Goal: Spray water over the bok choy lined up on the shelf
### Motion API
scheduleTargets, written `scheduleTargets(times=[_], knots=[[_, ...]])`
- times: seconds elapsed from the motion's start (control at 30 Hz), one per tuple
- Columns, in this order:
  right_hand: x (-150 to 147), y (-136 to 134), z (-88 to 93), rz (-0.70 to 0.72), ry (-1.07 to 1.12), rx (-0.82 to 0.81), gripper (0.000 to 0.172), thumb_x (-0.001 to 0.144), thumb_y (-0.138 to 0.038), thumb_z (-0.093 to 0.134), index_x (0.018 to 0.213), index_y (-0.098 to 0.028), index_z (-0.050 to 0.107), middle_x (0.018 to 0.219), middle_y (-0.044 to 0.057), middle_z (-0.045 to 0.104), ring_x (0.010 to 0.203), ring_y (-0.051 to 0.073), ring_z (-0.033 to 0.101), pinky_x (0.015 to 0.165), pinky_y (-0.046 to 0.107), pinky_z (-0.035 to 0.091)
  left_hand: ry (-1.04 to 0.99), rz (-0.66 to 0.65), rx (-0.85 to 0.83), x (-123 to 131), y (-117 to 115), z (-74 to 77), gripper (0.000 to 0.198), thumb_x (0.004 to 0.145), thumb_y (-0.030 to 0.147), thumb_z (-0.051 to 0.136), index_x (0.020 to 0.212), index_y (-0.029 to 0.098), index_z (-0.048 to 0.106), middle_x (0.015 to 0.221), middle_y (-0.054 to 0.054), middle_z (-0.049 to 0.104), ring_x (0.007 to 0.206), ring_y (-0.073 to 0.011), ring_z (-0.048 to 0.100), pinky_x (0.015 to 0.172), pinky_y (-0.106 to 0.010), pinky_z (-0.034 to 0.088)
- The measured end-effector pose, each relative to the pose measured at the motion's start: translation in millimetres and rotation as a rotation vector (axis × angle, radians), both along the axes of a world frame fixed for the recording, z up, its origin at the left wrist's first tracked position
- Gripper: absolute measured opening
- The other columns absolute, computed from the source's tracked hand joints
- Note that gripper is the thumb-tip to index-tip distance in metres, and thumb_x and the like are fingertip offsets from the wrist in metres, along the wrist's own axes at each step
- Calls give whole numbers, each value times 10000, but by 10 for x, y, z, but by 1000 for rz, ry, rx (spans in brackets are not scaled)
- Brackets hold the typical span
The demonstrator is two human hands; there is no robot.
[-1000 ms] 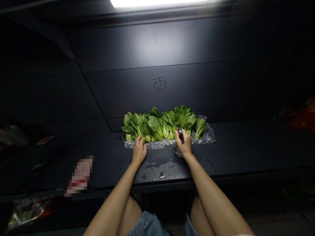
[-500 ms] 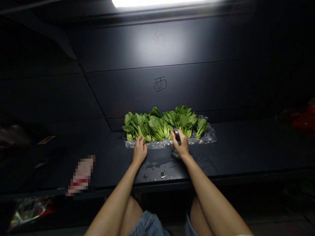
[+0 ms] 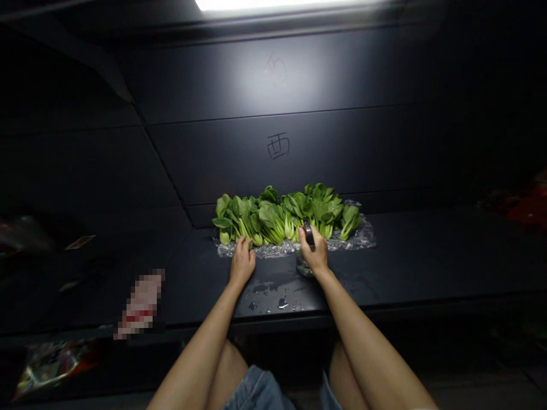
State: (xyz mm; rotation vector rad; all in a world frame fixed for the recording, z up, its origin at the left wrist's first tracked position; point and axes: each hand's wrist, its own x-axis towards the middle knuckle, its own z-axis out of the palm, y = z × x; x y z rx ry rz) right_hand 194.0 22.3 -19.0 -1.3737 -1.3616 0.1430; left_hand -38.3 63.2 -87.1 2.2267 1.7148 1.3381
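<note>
Several heads of bok choy [image 3: 273,219] with green leaves and pale stems lie in a row on crinkled clear plastic film [image 3: 363,234], leaves toward the back panel. My right hand [image 3: 315,250] is wrapped round a spray bottle with a black head [image 3: 308,232] and a see-through body [image 3: 302,265]; it stands in front of the row, right of centre. My left hand [image 3: 243,262] lies at the front edge of the film, fingers stretched forward and slightly apart. Its fingertips are at the bok choy stems, and I see nothing held in it.
Water drops [image 3: 282,303] wet the dark shelf [image 3: 405,267] near its front edge. Behind the greens rises a dark panel [image 3: 222,154] with a handwritten mark. A lamp [image 3: 277,4] shines overhead. At lower left is a shiny package [image 3: 51,364]; something red [image 3: 530,202] lies far right.
Both hands stay in nearly the same place. The spray bottle's black head has shifted very slightly in my right hand.
</note>
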Motion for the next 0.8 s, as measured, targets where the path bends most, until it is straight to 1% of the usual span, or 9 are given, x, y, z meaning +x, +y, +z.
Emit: scheduleTargets(times=[0.13, 0.27, 0.37, 0.5, 0.8], knots=[[66, 11, -15, -53, 18, -3, 389, 920, -522, 425, 845, -198, 626, 757, 80, 676, 705, 220, 623, 649, 293, 423, -5, 1, 9, -5, 1, -6, 366, 874, 140, 437, 1210, 148, 580, 1400, -187, 483, 1305, -299, 509, 1096, -502, 438], [167, 38, -33, -141, 67, 16, 419, 907, -544, 413, 873, -191, 638, 780, 97, 689, 718, 229, 624, 664, 306, 432, -4, 9, 6, -16, 11, -19, 359, 878, 149, 435, 1208, 140, 575, 1402, -190, 478, 1300, -301, 512, 1098, -501, 435], [236, 47, -35, -185, 80, 2, 421, 898, -549, 408, 839, -198, 633, 755, 91, 679, 692, 227, 613, 657, 309, 421, -1, 10, 4, -19, 19, -26, 358, 883, 155, 426, 1210, 128, 571, 1405, -198, 472, 1299, -307, 512, 1097, -504, 435], [292, 35, -23, -219, 65, -10, 431, 891, -555, 396, 813, -203, 631, 733, 88, 667, 685, 227, 607, 653, 307, 410, -2, 13, 5, -18, 21, -32, 355, 883, 156, 429, 1207, 142, 572, 1409, -187, 470, 1308, -302, 506, 1100, -496, 435], [442, 20, 0, -281, 110, -29, 477, 854, -552, 410, 942, -167, 677, 847, 146, 715, 782, 279, 652, 690, 336, 439, 2, 19, 8, -12, 25, -39, 360, 875, 148, 434, 1203, 144, 581, 1419, -192, 461, 1339, -302, 483, 1114, -493, 425]])
